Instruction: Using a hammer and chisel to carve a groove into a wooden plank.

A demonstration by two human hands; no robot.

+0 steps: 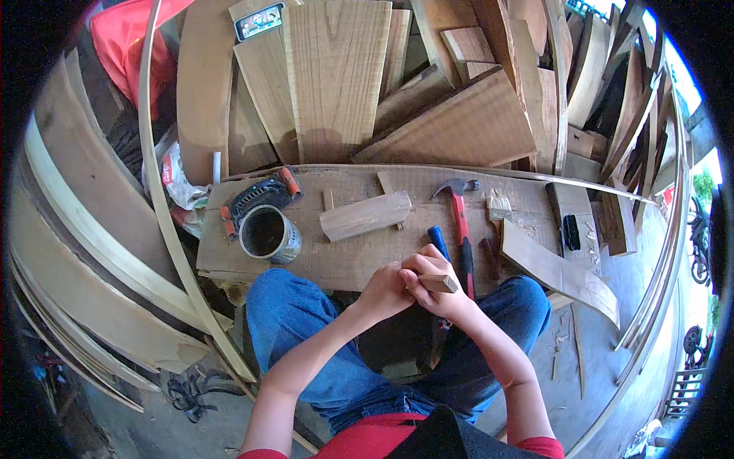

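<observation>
My left hand (387, 291) and my right hand (442, 294) meet above my lap, at the near edge of a low wooden bench (352, 264). Both are closed around a short wooden stick (439, 284), whose squared end sticks out past the right hand. My fingers hide the rest of it. Just beyond the hands stands a blue tool handle (436, 239), its lower part covered. A hammer (461, 222) with a red and black handle lies to its right. Farther left, a shaped wooden block (367, 216) rests across thin wood pieces.
On the bench are an open can (287, 242), a black tool with orange ends (261, 197), a brush (499, 206), a curved board (562, 268) and a small black object (570, 232). Boards (336, 76) lean behind; long bent strips (164, 214) rise at left. A phone (258, 22) stands at the back.
</observation>
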